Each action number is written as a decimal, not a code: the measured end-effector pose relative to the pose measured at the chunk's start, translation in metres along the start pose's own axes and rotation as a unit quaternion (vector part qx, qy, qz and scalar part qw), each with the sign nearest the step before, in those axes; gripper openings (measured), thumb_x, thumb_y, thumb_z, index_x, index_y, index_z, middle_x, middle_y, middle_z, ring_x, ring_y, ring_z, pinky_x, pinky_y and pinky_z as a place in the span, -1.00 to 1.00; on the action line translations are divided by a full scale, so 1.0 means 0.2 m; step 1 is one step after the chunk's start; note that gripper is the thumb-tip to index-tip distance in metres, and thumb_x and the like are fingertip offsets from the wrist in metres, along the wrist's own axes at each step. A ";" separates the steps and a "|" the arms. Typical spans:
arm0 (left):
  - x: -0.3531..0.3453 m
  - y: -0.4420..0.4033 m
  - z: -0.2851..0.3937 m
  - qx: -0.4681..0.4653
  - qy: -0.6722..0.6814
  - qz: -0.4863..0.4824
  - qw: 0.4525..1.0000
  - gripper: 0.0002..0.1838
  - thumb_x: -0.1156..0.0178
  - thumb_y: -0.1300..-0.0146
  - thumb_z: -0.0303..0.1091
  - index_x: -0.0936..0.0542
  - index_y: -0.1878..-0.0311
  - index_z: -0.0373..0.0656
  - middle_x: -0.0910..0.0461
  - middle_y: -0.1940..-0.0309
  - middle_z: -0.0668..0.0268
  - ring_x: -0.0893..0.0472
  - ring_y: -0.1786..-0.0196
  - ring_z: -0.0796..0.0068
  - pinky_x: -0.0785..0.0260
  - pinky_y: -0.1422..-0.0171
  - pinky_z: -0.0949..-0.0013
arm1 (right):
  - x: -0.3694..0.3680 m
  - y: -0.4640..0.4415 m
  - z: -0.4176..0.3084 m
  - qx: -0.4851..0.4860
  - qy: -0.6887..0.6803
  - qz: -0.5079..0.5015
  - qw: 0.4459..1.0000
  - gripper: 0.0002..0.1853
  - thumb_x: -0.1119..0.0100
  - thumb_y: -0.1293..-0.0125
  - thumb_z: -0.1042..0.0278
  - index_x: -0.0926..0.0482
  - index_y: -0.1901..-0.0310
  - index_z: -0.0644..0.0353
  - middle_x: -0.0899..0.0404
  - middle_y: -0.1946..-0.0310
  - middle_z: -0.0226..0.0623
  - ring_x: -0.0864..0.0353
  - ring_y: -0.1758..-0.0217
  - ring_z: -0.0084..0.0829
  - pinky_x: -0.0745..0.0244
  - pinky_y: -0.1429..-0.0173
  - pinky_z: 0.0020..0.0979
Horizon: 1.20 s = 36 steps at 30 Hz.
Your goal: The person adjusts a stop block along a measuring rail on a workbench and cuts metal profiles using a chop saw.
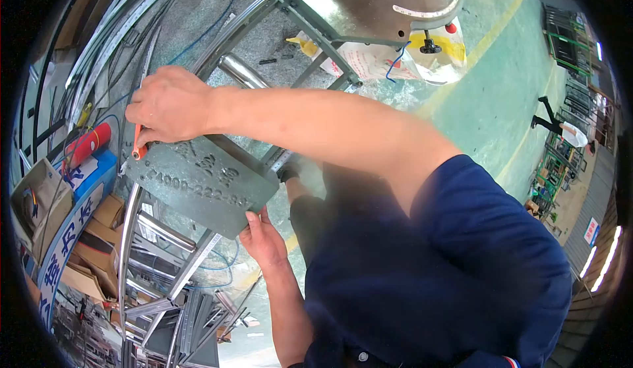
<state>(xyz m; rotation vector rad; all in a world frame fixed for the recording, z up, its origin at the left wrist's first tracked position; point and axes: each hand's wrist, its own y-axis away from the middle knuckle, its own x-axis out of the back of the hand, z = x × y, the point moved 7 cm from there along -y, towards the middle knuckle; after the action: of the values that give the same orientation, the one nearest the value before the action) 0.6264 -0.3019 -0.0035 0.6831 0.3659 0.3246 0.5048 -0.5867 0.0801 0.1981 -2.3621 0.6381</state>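
Lettered plate (198, 193) lies across both long edges of metal frame (192, 262), chars. already on. R hand (173, 101) grips orange tool (138, 142) at plate's corner; L hand (264, 241) pinches opp. end. Amt. left: can't tell.

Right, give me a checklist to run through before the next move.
1. Orange tool held in the right hand: ok.
2. Left hand at the edge of the marked plate: ok.
3. Plate lying across the metal frame, raised characters facing up: ok.
4. Tool tip touching the plate: cannot tell.
5. Plate fastened to the frame: cannot tell.
6. Gloves on: not ok, both hands bare.
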 end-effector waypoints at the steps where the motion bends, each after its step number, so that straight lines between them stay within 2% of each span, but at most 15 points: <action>1: -0.01 0.00 0.01 0.000 -0.001 -0.001 1.000 -0.53 -0.13 -0.45 -0.23 -0.34 -0.28 -0.32 -0.45 -0.22 0.21 -0.45 -0.22 0.33 -0.20 -0.47 0.03 | 0.01 0.01 0.00 -0.008 0.007 0.011 1.000 -0.63 -0.36 -0.05 -0.11 -0.59 0.42 0.05 -0.60 0.45 -0.39 -0.63 0.22 -0.24 -0.46 0.10 -0.19; 8: 0.00 -0.02 0.01 -0.016 0.004 -0.014 1.000 -0.52 -0.10 -0.48 -0.25 -0.32 -0.29 -0.38 -0.43 -0.23 0.13 -0.46 -0.23 0.27 -0.22 -0.45 0.02 | 0.02 0.05 -0.03 -0.044 0.031 0.031 0.998 -0.61 -0.38 -0.03 -0.13 -0.58 0.44 0.05 -0.62 0.46 -0.41 -0.64 0.25 -0.24 -0.43 0.11 -0.24; 11: 0.03 -0.01 -0.01 -0.005 -0.007 -0.014 1.000 -0.50 -0.10 -0.48 -0.22 -0.32 -0.28 -0.43 -0.43 -0.23 0.09 -0.46 -0.24 0.24 -0.25 -0.43 0.04 | 0.03 0.06 -0.04 -0.080 0.030 -0.006 0.996 -0.60 -0.37 -0.06 -0.10 -0.56 0.35 0.09 -0.64 0.46 -0.37 -0.66 0.22 -0.21 -0.44 0.12 -0.19; 13: 0.02 -0.01 0.00 0.001 -0.014 -0.013 1.000 -0.49 -0.11 -0.48 -0.20 -0.33 -0.27 -0.45 -0.42 -0.23 0.08 -0.46 -0.25 0.23 -0.27 -0.42 0.07 | 0.03 0.08 -0.04 -0.129 0.010 -0.081 0.988 -0.59 -0.34 -0.15 0.00 -0.54 0.16 0.16 -0.66 0.35 -0.24 -0.65 0.16 -0.12 -0.46 0.09 -0.11; 14: -0.01 0.00 0.02 0.005 -0.014 -0.008 1.000 -0.58 -0.14 -0.46 -0.23 -0.42 -0.18 -0.39 -0.49 -0.16 0.14 -0.50 -0.19 0.30 -0.30 -0.39 0.12 | 0.03 0.11 -0.04 -0.129 0.010 -0.080 0.988 -0.59 -0.34 -0.15 0.00 -0.54 0.16 0.16 -0.66 0.35 -0.24 -0.65 0.16 -0.12 -0.46 0.09 -0.11; 16: -0.03 0.03 0.03 0.010 -0.013 -0.004 1.000 -0.67 -0.17 -0.44 -0.26 -0.52 -0.10 -0.32 -0.56 -0.08 0.20 -0.54 -0.13 0.38 -0.33 -0.35 0.17 | 0.10 0.19 -0.01 -0.118 -0.039 0.043 0.991 -0.59 -0.28 -0.23 0.12 -0.50 -0.01 0.18 -0.64 0.24 -0.17 -0.63 0.12 -0.05 -0.48 0.04 -0.05; 18: -0.04 0.03 0.03 0.015 -0.049 -0.011 0.999 -0.69 -0.17 -0.44 -0.26 -0.55 -0.04 -0.33 -0.58 -0.04 0.23 -0.55 -0.08 0.41 -0.34 -0.34 0.20 | 0.16 0.35 0.02 -0.134 -0.061 0.064 0.987 -0.62 -0.25 -0.25 0.18 -0.51 -0.04 0.16 -0.61 0.17 -0.17 -0.61 0.11 -0.05 -0.51 0.05 -0.07; 19: 0.00 0.03 0.01 0.012 -0.048 -0.012 0.999 -0.69 -0.17 -0.44 -0.26 -0.55 -0.04 -0.33 -0.58 -0.04 0.23 -0.55 -0.08 0.41 -0.34 -0.34 0.20 | 0.19 0.45 0.01 -0.145 -0.049 0.031 0.988 -0.64 -0.24 -0.25 0.20 -0.52 -0.03 0.15 -0.60 0.18 -0.18 -0.61 0.12 -0.07 -0.52 0.07 -0.10; 21: 0.05 0.05 -0.07 0.043 -0.145 -0.117 0.982 -0.55 -0.15 -0.44 -0.18 -0.46 -0.10 -0.46 -0.53 -0.10 0.01 -0.53 -0.20 0.16 -0.36 -0.37 0.06 | 0.23 0.68 -0.02 -0.185 -0.044 -0.044 0.981 -0.68 -0.21 -0.27 0.20 -0.54 -0.01 0.11 -0.60 0.20 -0.18 -0.61 0.10 -0.07 -0.53 0.09 -0.10; 24: 0.14 0.11 -0.13 0.060 -0.191 -0.112 0.973 -0.60 -0.17 -0.42 -0.20 -0.50 -0.04 -0.44 -0.59 0.00 0.02 -0.59 -0.11 0.17 -0.41 -0.32 0.11 | 0.22 1.09 -0.05 -0.228 -0.067 -0.106 0.966 -0.73 -0.19 -0.27 0.26 -0.56 0.03 0.12 -0.60 0.20 -0.14 -0.61 0.11 -0.04 -0.54 0.10 -0.09; 29: 0.40 0.12 -0.26 0.109 -0.259 -0.075 0.957 -0.64 -0.17 -0.41 -0.22 -0.52 -0.02 -0.40 -0.61 0.02 0.05 -0.62 -0.04 0.24 -0.46 -0.22 0.22 | 0.31 1.46 -0.14 -0.276 -0.083 -0.073 0.955 -0.74 -0.21 -0.25 0.34 -0.55 0.04 0.16 -0.60 0.19 -0.12 -0.60 0.13 0.01 -0.53 0.08 -0.07; 31: 0.48 0.12 -0.29 0.117 -0.258 -0.063 0.957 -0.63 -0.17 -0.41 -0.21 -0.53 -0.01 -0.39 -0.61 0.02 0.08 -0.62 -0.03 0.27 -0.46 -0.19 0.27 | 0.21 1.62 -0.11 -0.322 -0.088 -0.157 0.929 -0.65 -0.17 -0.29 0.33 -0.54 -0.11 0.18 -0.57 0.20 -0.07 -0.56 0.06 0.00 -0.48 -0.01 -0.07; 32: 0.52 0.11 -0.31 0.123 -0.253 -0.050 0.958 -0.63 -0.17 -0.41 -0.21 -0.53 -0.01 -0.39 -0.62 0.03 0.09 -0.62 -0.03 0.28 -0.46 -0.18 0.27 | 0.20 1.65 -0.11 -0.320 -0.090 -0.157 0.930 -0.65 -0.17 -0.29 0.33 -0.54 -0.11 0.18 -0.57 0.20 -0.07 -0.56 0.06 0.00 -0.48 -0.01 -0.07; 34: 0.59 0.11 -0.34 0.131 -0.248 -0.036 0.959 -0.63 -0.17 -0.42 -0.20 -0.53 -0.01 -0.38 -0.62 0.03 0.11 -0.62 -0.02 0.29 -0.46 -0.18 0.28 | 0.18 1.71 -0.11 -0.311 -0.081 -0.161 0.933 -0.75 -0.19 -0.27 0.33 -0.53 0.04 0.16 -0.58 0.21 -0.08 -0.59 0.13 0.03 -0.51 0.10 -0.07; 36: 0.64 0.11 -0.36 0.136 -0.224 -0.018 0.965 -0.65 -0.16 -0.42 -0.20 -0.53 0.00 -0.35 -0.62 0.06 0.14 -0.62 0.00 0.31 -0.46 -0.16 0.29 | 0.18 1.75 -0.10 -0.314 -0.082 -0.169 0.931 -0.74 -0.17 -0.28 0.32 -0.52 0.03 0.16 -0.57 0.22 -0.08 -0.58 0.14 0.04 -0.49 0.11 -0.06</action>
<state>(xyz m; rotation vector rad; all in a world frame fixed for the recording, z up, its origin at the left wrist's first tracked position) 0.7052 -0.1938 -0.0690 0.9941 -0.0115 0.0782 0.3828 -0.2727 -0.0208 0.3663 -2.4761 -0.3185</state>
